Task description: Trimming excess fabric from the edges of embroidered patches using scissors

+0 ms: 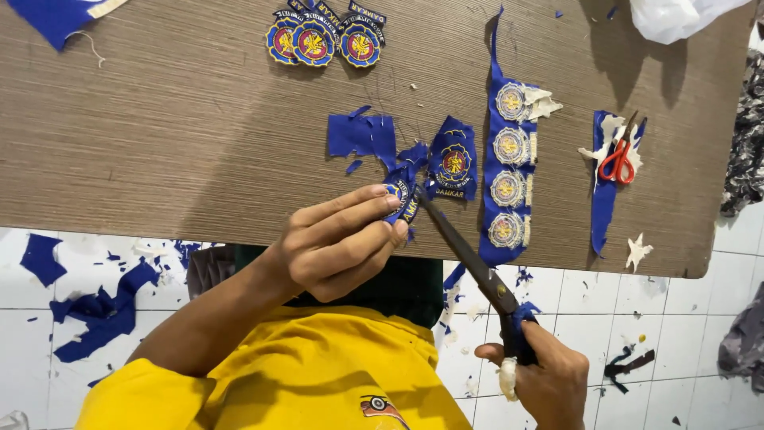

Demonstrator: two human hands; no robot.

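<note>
- While a blue patch (404,199) is pinched between the thumb and fingers of the left hand (338,243), its edge is met by the tips of the long dark scissors (469,263), so the trimming of the spare cloth is judged to be the step in hand.
- The scissors are gripped at their wrapped handle by the right hand (545,374), the fingers clenched around it; the blades look nearly closed at the patch.
- The patch is held just above the near edge of the brown table (159,119), close beside another blue patch (454,163) that lies flat.
- A round emblem with yellow stitching is shown on the held patch, with ragged blue cloth hanging from its border.
- For the next cut, a small turn of the patch in the left fingers seems called for, so that the blades can be kept following the stitched border without nicking it.
- A strip of four uncut patches (509,167) is laid to the right, red scissors (618,159) beyond it, and three finished patches (322,40) at the far edge.
- Blue scraps (103,310) are scattered on the tiled floor.
</note>
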